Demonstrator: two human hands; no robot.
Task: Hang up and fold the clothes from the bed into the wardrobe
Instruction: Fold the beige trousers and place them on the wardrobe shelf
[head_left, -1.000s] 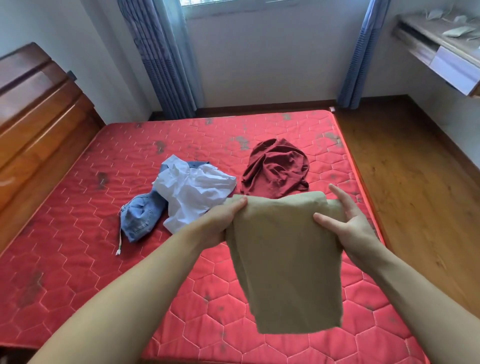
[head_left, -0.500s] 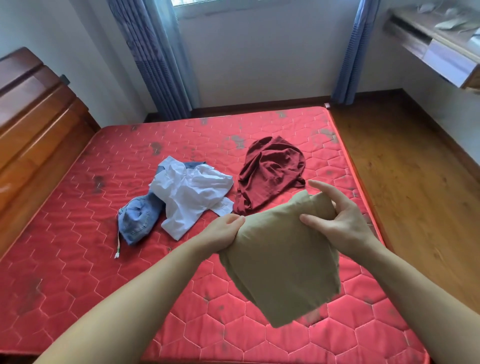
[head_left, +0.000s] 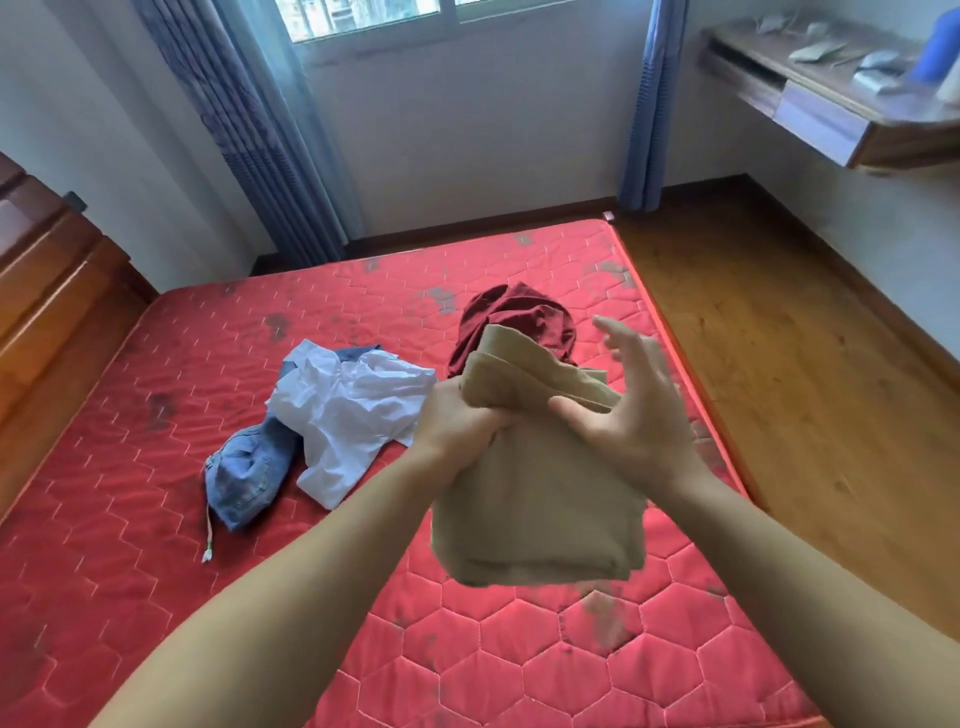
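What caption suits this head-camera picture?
Left hand grips folded khaki garment above red mattress; right hand open beside it.

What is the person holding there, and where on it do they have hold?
A folded tan garment, held up over the bed. The left hand grips it at its bunched top edge; the right hand is spread open against the top, fingers straight.

1. Two bare forearms come in from the lower edge of the view; no sleeve shows on either one.
2. The left hand (head_left: 457, 421) wears no glove, ring or watch.
3. The right hand (head_left: 631, 415) is bare too, and its wrist carries no band.
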